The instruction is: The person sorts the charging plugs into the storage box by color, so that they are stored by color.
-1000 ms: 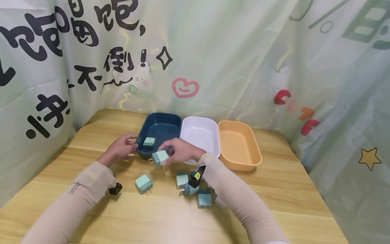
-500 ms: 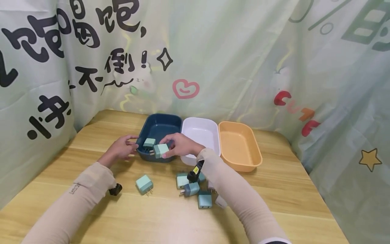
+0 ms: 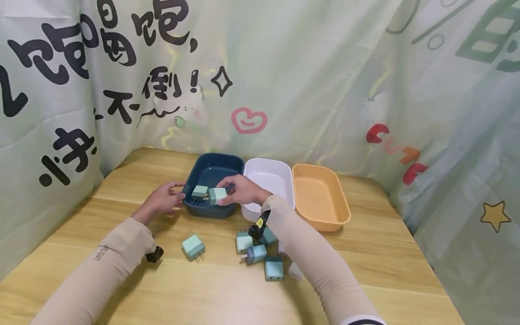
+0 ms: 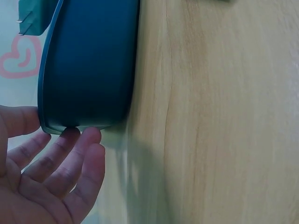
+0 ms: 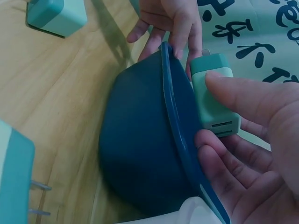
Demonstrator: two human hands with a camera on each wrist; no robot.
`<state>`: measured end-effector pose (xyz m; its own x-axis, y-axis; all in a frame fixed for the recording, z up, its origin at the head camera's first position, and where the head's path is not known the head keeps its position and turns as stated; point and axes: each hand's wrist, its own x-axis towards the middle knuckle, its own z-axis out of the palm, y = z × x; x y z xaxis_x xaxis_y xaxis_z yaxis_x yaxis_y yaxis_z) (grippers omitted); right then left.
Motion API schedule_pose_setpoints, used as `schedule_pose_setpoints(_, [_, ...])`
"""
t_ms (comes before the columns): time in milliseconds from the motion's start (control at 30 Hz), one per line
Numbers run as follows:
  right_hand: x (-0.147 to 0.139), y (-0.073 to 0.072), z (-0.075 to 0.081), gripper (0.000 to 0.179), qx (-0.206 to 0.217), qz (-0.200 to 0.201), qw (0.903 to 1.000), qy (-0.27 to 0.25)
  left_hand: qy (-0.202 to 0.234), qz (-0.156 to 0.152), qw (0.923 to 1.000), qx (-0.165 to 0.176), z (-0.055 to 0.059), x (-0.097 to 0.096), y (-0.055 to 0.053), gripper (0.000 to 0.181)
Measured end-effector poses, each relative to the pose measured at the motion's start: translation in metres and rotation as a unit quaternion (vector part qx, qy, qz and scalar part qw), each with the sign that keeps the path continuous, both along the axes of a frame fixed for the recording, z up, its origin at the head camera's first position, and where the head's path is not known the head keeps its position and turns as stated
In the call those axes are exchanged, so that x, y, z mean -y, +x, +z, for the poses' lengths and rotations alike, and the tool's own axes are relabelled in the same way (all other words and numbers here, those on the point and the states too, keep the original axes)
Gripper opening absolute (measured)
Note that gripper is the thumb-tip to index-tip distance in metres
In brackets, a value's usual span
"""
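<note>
In the head view my right hand (image 3: 243, 190) pinches a mint-green plug charger (image 3: 218, 196) between thumb and fingers, over the dark blue tray (image 3: 209, 210). Its metal prongs point left, toward another green charger (image 3: 199, 192) lying inside that tray. Two slots show on the near end of the held charger (image 5: 216, 102) in the right wrist view. My left hand (image 3: 164, 198) is at the tray's left end, fingers extended and loosely spread. The left wrist view has its thumb at the rim and its fingertips (image 4: 92, 135) along the outer end wall.
A white tray (image 3: 287, 198) and an orange tray (image 3: 330, 224) stand right of the blue one. In front lie a lone green charger (image 3: 193, 247) and a cluster with blue chargers (image 3: 274, 269) and a white piece (image 3: 295, 271), partly under my right forearm. A printed curtain (image 3: 308, 90) hangs behind.
My right hand has carried the green charger up and right, from in front of the blue tray to over its inside. The left hand stays at the tray's left end.
</note>
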<state>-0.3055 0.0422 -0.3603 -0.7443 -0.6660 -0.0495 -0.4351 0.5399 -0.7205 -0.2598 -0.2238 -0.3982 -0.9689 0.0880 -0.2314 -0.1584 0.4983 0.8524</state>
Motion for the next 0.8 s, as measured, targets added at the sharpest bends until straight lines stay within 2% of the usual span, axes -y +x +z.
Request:
schedule_pose_setpoints(500, [0.011, -0.009, -0.01, 0.042, 0.009, -0.051, 0.9986, -0.008, -0.01, 0.003, 0.9999, -0.003, -0.001, 0.0, 0.002, 0.05])
schedule_pose_setpoints(667, [0.012, -0.012, -0.01, 0.041, 0.007, -0.056, 0.9983, -0.01, -0.013, 0.005, 0.9999, -0.005, -0.001, 0.001, 0.002, 0.05])
schedule_pose_setpoints(800, [0.013, -0.014, -0.009, 0.042, 0.001, -0.052, 0.9987, -0.004, 0.0, -0.004, 0.9999, -0.015, -0.001, 0.002, 0.002, 0.051])
